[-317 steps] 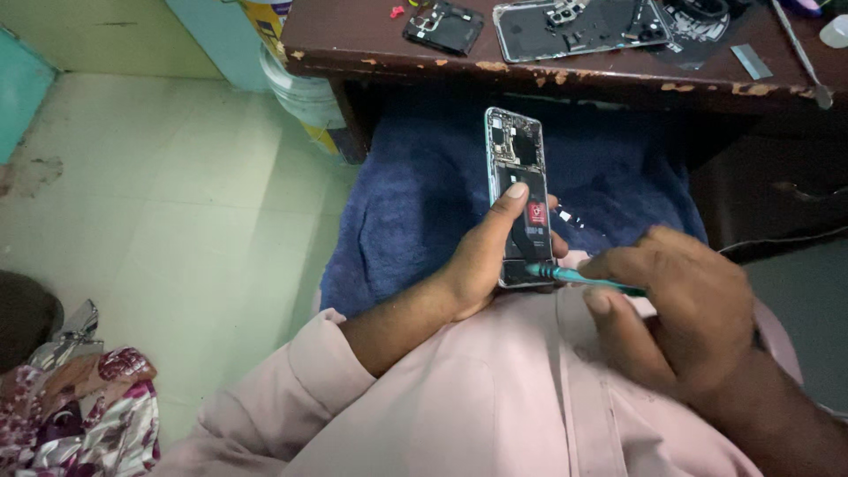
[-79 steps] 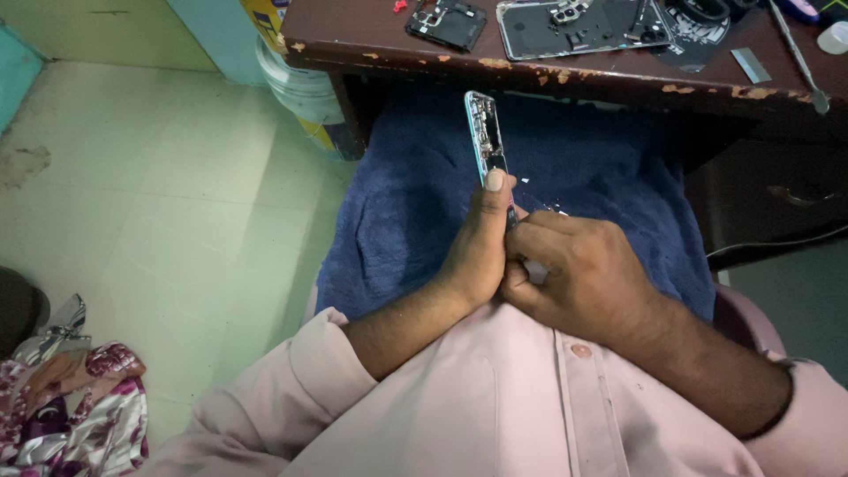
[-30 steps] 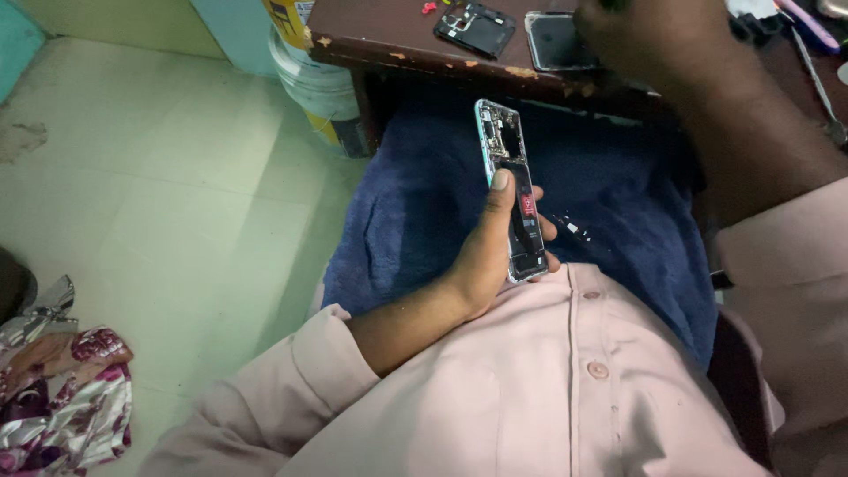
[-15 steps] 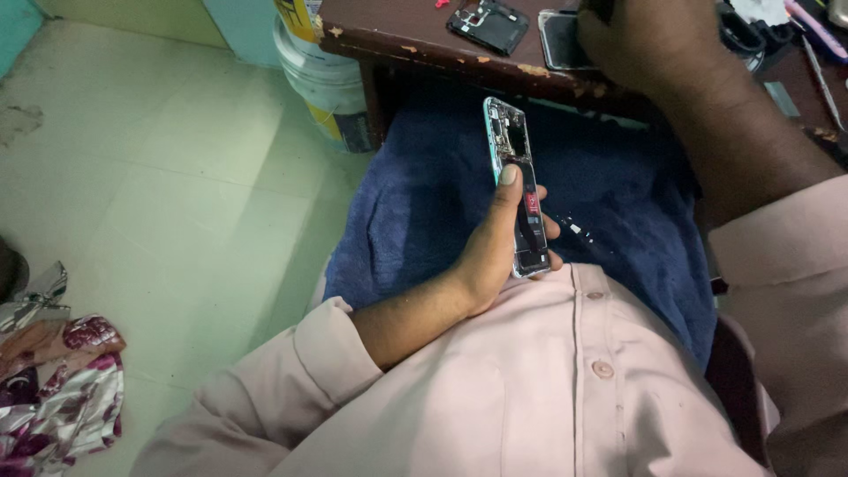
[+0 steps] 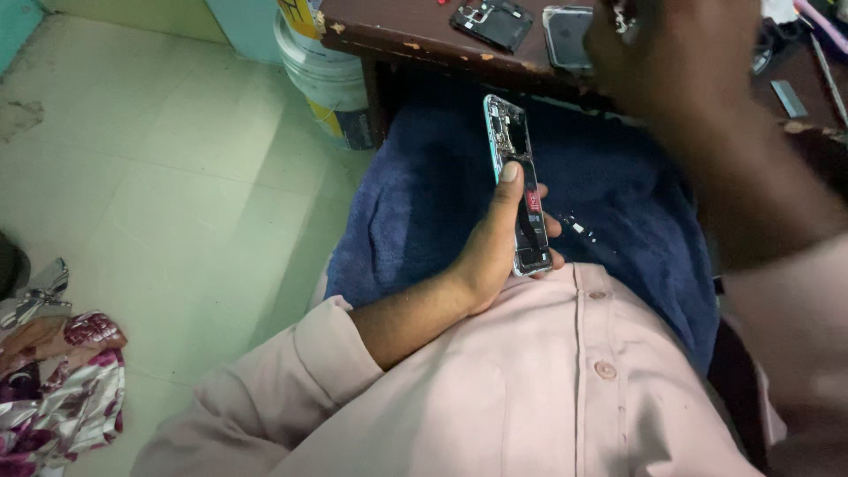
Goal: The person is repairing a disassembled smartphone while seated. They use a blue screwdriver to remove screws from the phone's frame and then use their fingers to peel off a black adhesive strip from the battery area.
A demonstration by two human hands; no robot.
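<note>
My left hand grips an opened smartphone with its back cover off, so the circuit board and black battery show. It holds the phone tilted on its edge above a dark blue towel spread over my lap. My right hand is raised over the brown table, blurred by motion, fingers curled. Something small and metallic shows at its fingertips, but I cannot make out what it is. A few tiny loose parts lie on the towel to the right of the phone.
On the table lie a black phone part, a phone back panel and tools at the right end. A white plastic bucket stands on the pale floor beside the table leg. Patterned cloth lies at lower left.
Earlier my right hand worked a green-handled tool on the phone. It has since left the phone and reached up to the table. My left hand keeps holding the phone.
</note>
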